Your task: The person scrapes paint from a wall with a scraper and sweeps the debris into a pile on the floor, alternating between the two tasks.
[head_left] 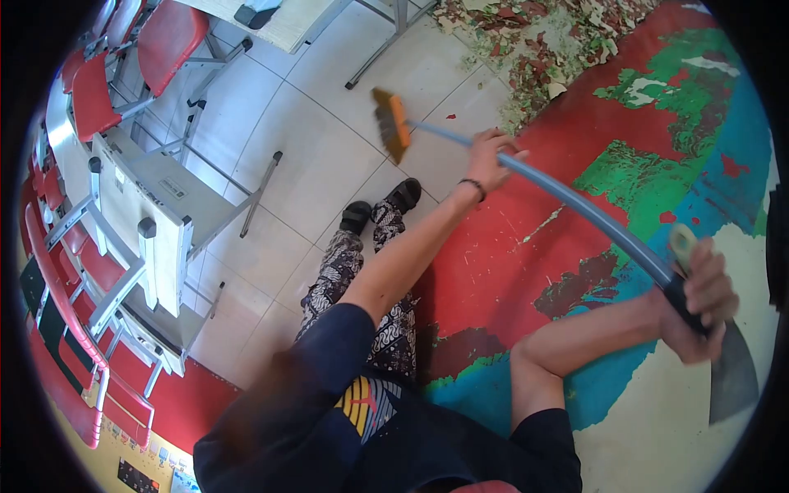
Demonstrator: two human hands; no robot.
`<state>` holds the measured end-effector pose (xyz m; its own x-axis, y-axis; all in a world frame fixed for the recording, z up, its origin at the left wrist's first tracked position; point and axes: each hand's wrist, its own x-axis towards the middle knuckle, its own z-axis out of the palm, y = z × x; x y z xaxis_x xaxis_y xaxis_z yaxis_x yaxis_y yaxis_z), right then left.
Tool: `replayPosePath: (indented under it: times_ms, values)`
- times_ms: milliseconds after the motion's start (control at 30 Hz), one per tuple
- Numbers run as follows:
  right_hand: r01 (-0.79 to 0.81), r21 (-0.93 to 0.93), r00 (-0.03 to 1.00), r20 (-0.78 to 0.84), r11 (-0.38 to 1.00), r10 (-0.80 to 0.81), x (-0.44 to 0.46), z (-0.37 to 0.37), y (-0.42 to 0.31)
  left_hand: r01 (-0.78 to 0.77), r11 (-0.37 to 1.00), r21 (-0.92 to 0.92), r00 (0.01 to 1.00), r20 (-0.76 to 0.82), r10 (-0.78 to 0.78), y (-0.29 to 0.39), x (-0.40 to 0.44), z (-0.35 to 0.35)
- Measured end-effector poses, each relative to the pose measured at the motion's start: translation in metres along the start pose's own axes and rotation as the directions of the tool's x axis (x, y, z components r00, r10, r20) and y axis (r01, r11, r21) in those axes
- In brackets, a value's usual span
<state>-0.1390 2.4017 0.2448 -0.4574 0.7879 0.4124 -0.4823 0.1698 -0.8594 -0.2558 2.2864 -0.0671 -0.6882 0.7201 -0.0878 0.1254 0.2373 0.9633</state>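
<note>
A broom with an orange head [396,123] and a long grey handle [575,201] crosses the view; its bristles are over the tiled floor. My left hand [491,161], with a dark band at the wrist, is closed round the handle nearer the head. At the handle's black end my right hand [699,308] is closed too, also holding a scraper with a pale green grip [680,240] and a wide grey blade [732,380]. Flakes of peeled paint [546,45] lie on the floor at the top right.
Beside me on the right runs a wall [493,246] with peeling red, green and blue paint. Red folding chairs [168,41] and white tables [177,193] crowd the left. Another table edge [288,29] juts in at the top. My feet [356,216] stand on the tiles.
</note>
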Motion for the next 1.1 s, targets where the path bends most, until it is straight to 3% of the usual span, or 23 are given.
replayPosePath:
  times_ms: [100,133,200,267,300,367,400,500,567,633,767,933,1033,1100]
  values:
    - [0.114,-0.132,0.993,0.012,0.985,-0.114,0.012,0.004,-0.033,-0.072,0.975,-0.21,0.985,0.137,0.103,0.016,0.051,0.04]
    - [0.18,-0.206,0.983,0.018,0.962,-0.181,0.011,0.009,-0.038,-0.07,0.974,-0.215,0.984,0.144,0.103,0.023,0.065,0.045]
    - [0.236,-0.289,0.97,0.022,0.928,-0.24,0.004,0.024,-0.05,-0.161,0.982,-0.098,0.929,0.32,0.184,0.042,0.087,0.049]
    - [0.409,-0.608,0.888,0.095,0.68,-0.45,-0.005,0.041,-0.067,-0.231,0.967,-0.111,0.931,0.263,0.253,0.066,0.084,0.053]
    - [0.402,-0.617,0.891,0.094,0.676,-0.445,-0.007,0.044,-0.08,-0.308,0.944,-0.117,0.924,0.2,0.327,0.078,0.077,0.052]
    - [0.523,-0.453,0.812,0.006,0.722,-0.584,-0.009,0.044,-0.111,-0.288,0.95,-0.119,0.936,0.173,0.306,0.098,0.052,0.039]
    - [0.522,-0.478,0.807,0.01,0.706,-0.59,-0.009,0.038,-0.126,-0.276,0.954,-0.116,0.947,0.136,0.291,0.11,0.039,0.029]
    - [0.294,-0.18,0.951,-0.043,0.939,-0.306,-0.007,0.036,-0.152,-0.095,0.994,-0.048,0.962,0.253,0.105,0.119,-0.007,-0.011]
    - [0.19,-0.311,0.961,-0.138,0.931,-0.241,-0.012,0.027,-0.136,0.014,0.999,0.043,0.941,0.338,-0.027,0.1,-0.04,-0.039]
    - [0.007,-0.347,0.997,-0.07,0.938,-0.033,-0.007,0.042,-0.077,0.12,0.986,0.113,0.904,0.398,-0.156,0.067,-0.068,-0.068]
    - [-0.203,0.003,0.979,0.015,0.979,0.203,-0.006,0.078,0.037,0.213,0.954,0.213,0.845,0.45,-0.289,-0.004,-0.087,-0.119]
    - [-0.188,-0.077,0.976,-0.127,0.979,0.177,0.011,0.092,0.05,0.274,0.936,0.219,0.814,0.465,-0.347,-0.022,-0.07,-0.094]
    - [-0.168,-0.204,0.986,-0.042,0.964,0.163,0.045,0.104,0.038,0.188,0.98,0.062,0.89,0.411,-0.197,-0.012,-0.034,-0.048]
    - [-0.151,-0.289,0.988,-0.082,0.945,0.133,0.058,0.108,0.026,0.183,0.983,-0.018,0.905,0.393,-0.161,0.009,-0.012,-0.02]
